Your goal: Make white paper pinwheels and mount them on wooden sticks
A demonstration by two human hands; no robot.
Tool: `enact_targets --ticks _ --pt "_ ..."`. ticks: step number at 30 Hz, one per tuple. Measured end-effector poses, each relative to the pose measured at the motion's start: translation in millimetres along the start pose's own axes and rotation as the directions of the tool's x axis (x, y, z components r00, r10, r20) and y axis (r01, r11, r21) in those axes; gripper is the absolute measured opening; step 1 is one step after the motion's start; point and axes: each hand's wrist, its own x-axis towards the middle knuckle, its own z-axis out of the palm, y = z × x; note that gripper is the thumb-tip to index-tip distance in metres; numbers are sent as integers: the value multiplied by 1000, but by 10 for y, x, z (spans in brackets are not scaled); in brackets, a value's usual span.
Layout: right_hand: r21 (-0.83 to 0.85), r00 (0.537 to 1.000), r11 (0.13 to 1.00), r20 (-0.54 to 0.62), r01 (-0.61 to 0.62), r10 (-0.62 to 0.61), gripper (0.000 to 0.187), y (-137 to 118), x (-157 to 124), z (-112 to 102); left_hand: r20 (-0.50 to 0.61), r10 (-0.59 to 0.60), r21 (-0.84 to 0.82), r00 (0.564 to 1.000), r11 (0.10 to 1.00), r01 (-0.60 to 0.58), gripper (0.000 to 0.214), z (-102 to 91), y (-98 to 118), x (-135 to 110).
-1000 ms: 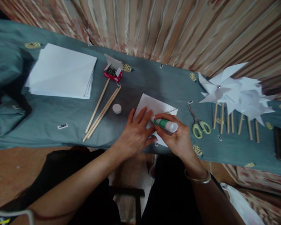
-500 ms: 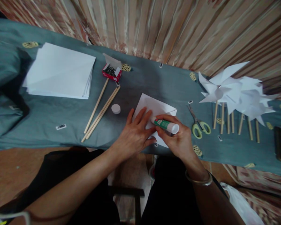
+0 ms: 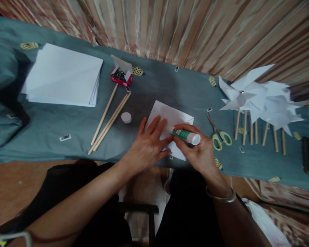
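Observation:
A white paper square (image 3: 170, 115) lies on the grey-blue cloth (image 3: 67, 123) in front of me. My left hand (image 3: 149, 145) rests flat on the paper's left part, fingers spread. In my right hand (image 3: 198, 152) is a green and white glue stick (image 3: 186, 135), its tip down on the paper next to my left fingertips. The glue stick's white cap (image 3: 126, 117) sits on the cloth left of the paper.
A stack of white paper (image 3: 63, 75) lies at the far left, with an open red box of pins (image 3: 121, 76) and wooden sticks (image 3: 108, 118) beside it. Green-handled scissors (image 3: 217, 135) lie right of the paper. Finished white pinwheels (image 3: 260, 99) on sticks lie at the right.
The glue stick and my right hand have shifted slightly to the right over the paper. My left hand stays pressed on the sheet.

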Motion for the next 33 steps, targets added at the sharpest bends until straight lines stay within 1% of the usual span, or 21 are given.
enact_targets --ticks 14,26,33 --pt "-24 1000 1000 -19 14 -15 25 5 46 -6 -10 2 18 1000 1000 -2 51 8 0 -1" --pt "-46 999 999 -38 28 -29 26 39 87 23 7 -17 14 1000 1000 16 51 0 13 14" --pt "-59 999 998 -28 38 -40 25 20 117 35 -3 -14 4 1000 1000 14 51 0 9 8"
